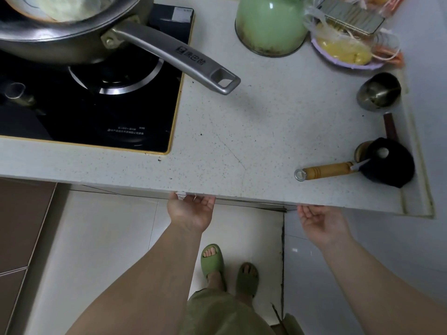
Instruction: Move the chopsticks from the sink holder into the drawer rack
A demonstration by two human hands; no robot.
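Both hands reach up under the front edge of the worktop (242, 141), palms up. Left hand (189, 211) sits approx. at the middle of that edge, fingers curled upward w/ tips hidden beneath the overhang; can't tell whether they grip anything there. Right hand (320, 222) is nearer the front right corner, fingers loosely curled and slightly apart, tips also at the underside of the edge, nothing visibly pinched. Chopsticks, sink holder and drawer rack: none in view, so their place can't be told. On the worktop: black hob (92, 112) fills the left part, its yellow-trimmed corner close to the front edge; a steel pan (60, 37) stands on it at the back left, its long handle (174, 56) jutting right over the bare speckled surface. Green kettle (271, 25) at the back edge, right of centre; beside it toward the back right corner a purple plate (348, 61) w/ yellow food under plastic wrap. Along the right edge: a small metal cup (378, 91), then a black object (389, 163), and a wooden-handled tool (326, 170) w/ a metal ring lying across, head tucked under the black object, near the front right corner. Below the edge: pale floor tiles, two feet in green slippers (212, 259).
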